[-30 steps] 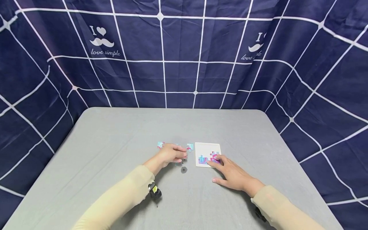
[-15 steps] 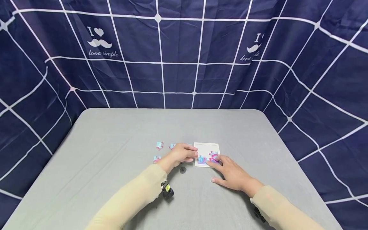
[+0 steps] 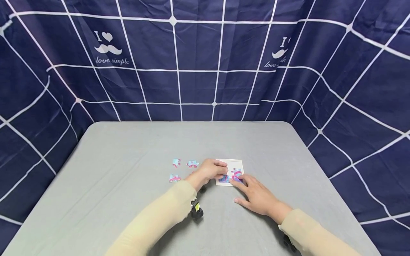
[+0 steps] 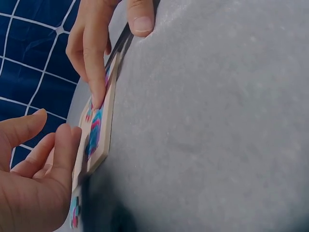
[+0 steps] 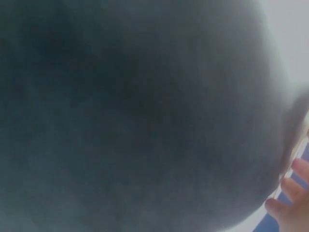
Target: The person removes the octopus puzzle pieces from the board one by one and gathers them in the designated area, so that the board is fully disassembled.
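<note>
A pale square puzzle tray [image 3: 232, 163] lies on the table with joined pink, blue and purple jigsaw pieces [image 3: 236, 173] along its near side. My left hand [image 3: 210, 169] hovers over the tray's left part with fingers loosely bent. In the left wrist view, no piece shows between the left hand's [image 4: 36, 188] parted fingers. My right hand [image 3: 260, 197] has its index finger on the pieces in the tray, while its thumb touches the tabletop. Blurred dark cloth or table fills most of the right wrist view, with some fingertips [image 5: 285, 195] at lower right.
Left of the tray lie loose jigsaw pieces: one at the back left [image 3: 176, 163], one beside it [image 3: 192, 164] and one nearer [image 3: 174, 178]. My left hand partly covers another. Grey cloth covers the table [image 3: 128, 153]; a navy checked curtain [image 3: 198, 85] surrounds its back and sides.
My left hand has moved right from the loose pieces to over the tray, uncovering several of them. The right hand stays on the tray's pieces. The head view has shifted slightly.
</note>
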The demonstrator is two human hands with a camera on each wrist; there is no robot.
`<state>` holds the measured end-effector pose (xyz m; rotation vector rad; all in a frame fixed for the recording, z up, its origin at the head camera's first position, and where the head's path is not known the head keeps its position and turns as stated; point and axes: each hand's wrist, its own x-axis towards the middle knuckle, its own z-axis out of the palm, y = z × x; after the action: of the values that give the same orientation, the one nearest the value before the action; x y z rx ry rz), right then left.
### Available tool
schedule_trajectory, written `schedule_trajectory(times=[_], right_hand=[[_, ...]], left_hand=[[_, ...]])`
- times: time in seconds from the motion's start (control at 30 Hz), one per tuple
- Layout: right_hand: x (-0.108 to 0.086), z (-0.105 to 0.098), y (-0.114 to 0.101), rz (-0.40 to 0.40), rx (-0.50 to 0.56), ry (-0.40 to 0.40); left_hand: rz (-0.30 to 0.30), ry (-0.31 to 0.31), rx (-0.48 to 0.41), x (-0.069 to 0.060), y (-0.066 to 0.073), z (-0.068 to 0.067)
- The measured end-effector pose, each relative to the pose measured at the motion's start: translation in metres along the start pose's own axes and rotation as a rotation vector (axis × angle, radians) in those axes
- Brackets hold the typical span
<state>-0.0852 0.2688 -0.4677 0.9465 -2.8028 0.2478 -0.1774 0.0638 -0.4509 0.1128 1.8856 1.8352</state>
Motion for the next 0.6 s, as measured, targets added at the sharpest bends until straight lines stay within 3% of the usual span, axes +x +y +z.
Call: schedule_trajectory(times=[0.3,0.6], right_hand=[[-0.001,0.002,-0.012,0.098,0.017,-0.049],[-0.006,0.018,-0.011,0.100,0.036,-0.010]], left_hand=[[0.004,0.012,-0.016,0.005,-0.001,0.005],[-0.057,0.012,-0.084,0.010,-0.001,0.007]])
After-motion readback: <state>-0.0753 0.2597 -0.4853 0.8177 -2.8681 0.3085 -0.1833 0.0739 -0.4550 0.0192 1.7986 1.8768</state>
